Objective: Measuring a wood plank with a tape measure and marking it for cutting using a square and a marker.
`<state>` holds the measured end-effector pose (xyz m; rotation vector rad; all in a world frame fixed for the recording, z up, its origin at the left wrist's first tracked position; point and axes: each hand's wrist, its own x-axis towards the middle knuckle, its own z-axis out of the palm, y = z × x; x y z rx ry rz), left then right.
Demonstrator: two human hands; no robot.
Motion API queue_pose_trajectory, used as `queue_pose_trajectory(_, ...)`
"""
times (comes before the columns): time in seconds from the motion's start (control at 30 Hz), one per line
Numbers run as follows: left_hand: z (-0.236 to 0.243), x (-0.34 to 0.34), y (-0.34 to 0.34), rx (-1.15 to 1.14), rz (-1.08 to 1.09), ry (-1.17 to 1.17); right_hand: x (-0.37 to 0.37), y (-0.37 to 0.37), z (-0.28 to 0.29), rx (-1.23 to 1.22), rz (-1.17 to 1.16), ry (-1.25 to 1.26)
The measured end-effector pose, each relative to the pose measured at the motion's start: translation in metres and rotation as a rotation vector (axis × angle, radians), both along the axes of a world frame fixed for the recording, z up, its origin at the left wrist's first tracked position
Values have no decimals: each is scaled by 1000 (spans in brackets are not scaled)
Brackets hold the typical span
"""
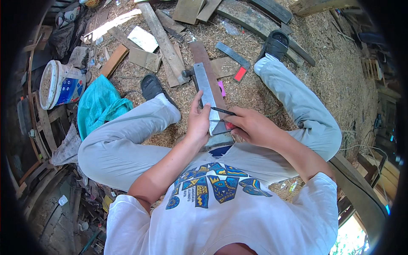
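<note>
A long flat grey metal strip (204,80) with a small hole at its far end lies lengthwise over a brown wooden board (199,53) between my legs. My left hand (198,122) grips the strip's near part from the left, thumb on top. In my right hand (255,126) is a slim black pen (223,111), its tip pointing left across the strip near my left thumb. Under my right fingers shows a red piece (229,126), mostly hidden. A dark triangular patch (219,127) marks the strip's near end.
A dark hammer-like head (186,73) sits left of the strip. To the right lies a grey blade with a red end (233,55). Wood offcuts (163,42) litter the shavings-covered floor. A white bucket (57,85) and teal sack (101,104) stand left; heavy beams (255,23) lie ahead.
</note>
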<state>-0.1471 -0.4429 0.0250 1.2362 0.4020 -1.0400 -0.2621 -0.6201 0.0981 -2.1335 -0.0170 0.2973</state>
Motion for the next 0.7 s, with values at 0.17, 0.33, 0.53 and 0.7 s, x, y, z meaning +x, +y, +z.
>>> queue_pose_trajectory(0.17, -2, 1, 1, -29, -4, 22, -1, 0, -1, 2, 3, 18)
queue_pose_trajectory(0.33, -3, 0, 2, -10, 6, 20, 0, 2, 1, -22, 11, 46)
queue_pose_trajectory(0.53, 2, 1, -1, -11, 23, 29, -1, 4, 2, -27, -15, 30)
queue_pose_trajectory(0.7, 2, 2, -1, -4, 23, 29, -1, 5, 2, 5, -32, 20)
